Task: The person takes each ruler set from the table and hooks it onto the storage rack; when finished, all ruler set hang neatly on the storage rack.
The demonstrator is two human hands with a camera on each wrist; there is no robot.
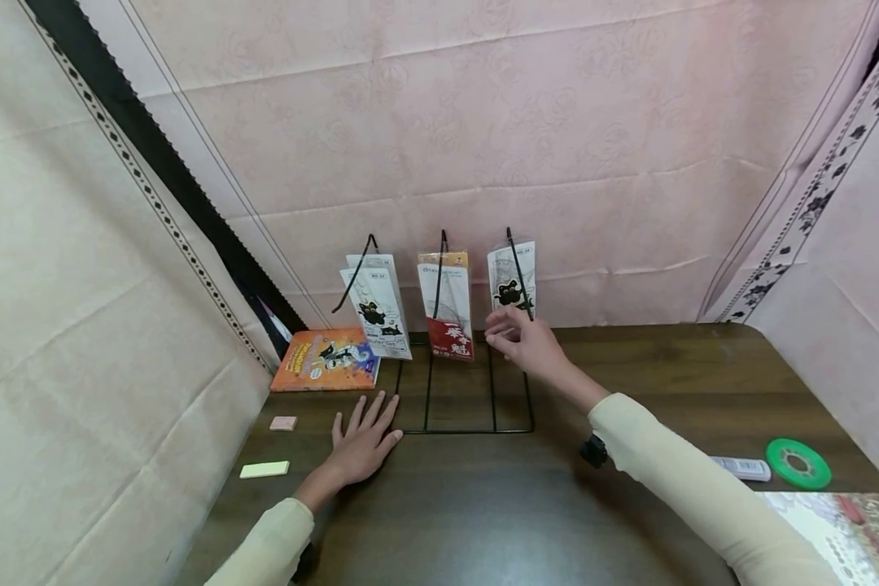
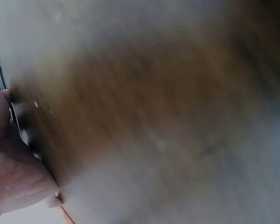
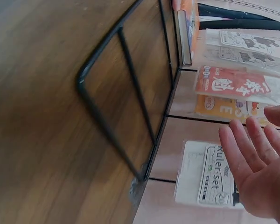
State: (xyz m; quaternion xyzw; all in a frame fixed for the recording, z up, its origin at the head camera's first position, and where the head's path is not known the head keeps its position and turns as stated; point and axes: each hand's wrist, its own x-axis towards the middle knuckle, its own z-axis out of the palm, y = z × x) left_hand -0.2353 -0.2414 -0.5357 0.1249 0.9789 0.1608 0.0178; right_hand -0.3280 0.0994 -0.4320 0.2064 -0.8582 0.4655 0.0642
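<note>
A black wire rack [image 1: 426,407] stands on the table with three hooks, each with packets hanging from it. White packets [image 1: 378,303] printed with a dark cartoon animal hang on the left hook, a white and red packet [image 1: 451,335] with an orange one behind it in the middle. On the right hook hangs a ruler-set packet [image 3: 189,170]. My right hand [image 1: 531,346], its fingers extended and holding nothing, is just below that hook's tip, in front of the packet. My left hand [image 1: 365,448] rests on the table, fingers spread, at the rack's left front corner.
An orange book [image 1: 322,370] lies left of the rack. Nearer on the left are a pink block [image 1: 282,423] and a pale yellow strip [image 1: 264,470]. At right lie a green ring [image 1: 798,464], a white tube [image 1: 747,469] and a patterned sheet [image 1: 835,529]. Pink cloth [image 1: 630,163] hangs behind.
</note>
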